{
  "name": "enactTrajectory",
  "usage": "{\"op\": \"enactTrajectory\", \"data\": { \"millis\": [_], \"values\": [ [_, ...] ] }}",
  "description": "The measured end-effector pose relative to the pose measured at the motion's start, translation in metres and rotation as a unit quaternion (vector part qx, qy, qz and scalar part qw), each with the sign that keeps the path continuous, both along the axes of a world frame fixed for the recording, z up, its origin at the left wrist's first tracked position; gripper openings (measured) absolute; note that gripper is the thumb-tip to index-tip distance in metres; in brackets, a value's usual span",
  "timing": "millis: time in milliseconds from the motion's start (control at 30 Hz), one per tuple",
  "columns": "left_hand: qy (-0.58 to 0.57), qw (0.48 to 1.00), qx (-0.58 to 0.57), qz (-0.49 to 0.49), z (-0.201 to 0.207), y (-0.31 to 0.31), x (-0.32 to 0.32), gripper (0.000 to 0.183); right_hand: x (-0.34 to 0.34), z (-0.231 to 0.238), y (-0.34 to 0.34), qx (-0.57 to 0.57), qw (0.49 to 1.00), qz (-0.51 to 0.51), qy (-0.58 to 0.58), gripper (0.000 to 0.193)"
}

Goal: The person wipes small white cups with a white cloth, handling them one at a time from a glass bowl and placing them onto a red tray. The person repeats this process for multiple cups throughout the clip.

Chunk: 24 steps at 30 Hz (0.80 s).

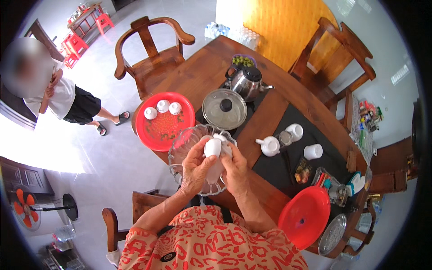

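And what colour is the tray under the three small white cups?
Red; the tray shows best in the head view.

Shiny grey floor (pixel 108 189), wooden chairs (pixel 158 74), red stools (pixel 77 43)

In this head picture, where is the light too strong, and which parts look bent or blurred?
Head view: glare whitens the floor at left; room edges curve near the black fisheye rim; a round blur hides the head of the standing person; the left hand and right hand look fairly clear.
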<state>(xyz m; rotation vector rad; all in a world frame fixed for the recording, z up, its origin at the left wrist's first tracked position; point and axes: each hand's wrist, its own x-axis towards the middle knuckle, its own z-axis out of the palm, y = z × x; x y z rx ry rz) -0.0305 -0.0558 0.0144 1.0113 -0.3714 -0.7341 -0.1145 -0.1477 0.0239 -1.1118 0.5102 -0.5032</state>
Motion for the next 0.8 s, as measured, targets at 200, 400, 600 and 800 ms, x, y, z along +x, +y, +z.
{"op": "enactTrajectory", "data": {
  "millis": [200, 400, 600, 800],
  "values": [
    [-0.001, 0.999, 0.032, 0.007, -0.007, -0.001, 0.009, 0.051, 0.002, -0.002, -0.007, -0.227, 0.967, 0.106, 0.033, 0.038],
    [0.058, 0.997, -0.003, -0.046, -0.003, 0.002, 0.015, 0.042, 0.007, -0.006, -0.014, -0.230, 0.966, 0.118, -0.008, 0.048],
    [0.064, 0.992, 0.044, -0.097, 0.005, 0.024, 0.030, 0.040, 0.010, -0.003, -0.008, -0.239, 0.958, 0.156, 0.019, 0.029],
    [0.070, 0.976, 0.046, -0.203, 0.010, 0.048, 0.049, 0.046, 0.008, -0.008, -0.013, 0.013, 0.975, 0.217, -0.042, 0.028]
  ]
}}
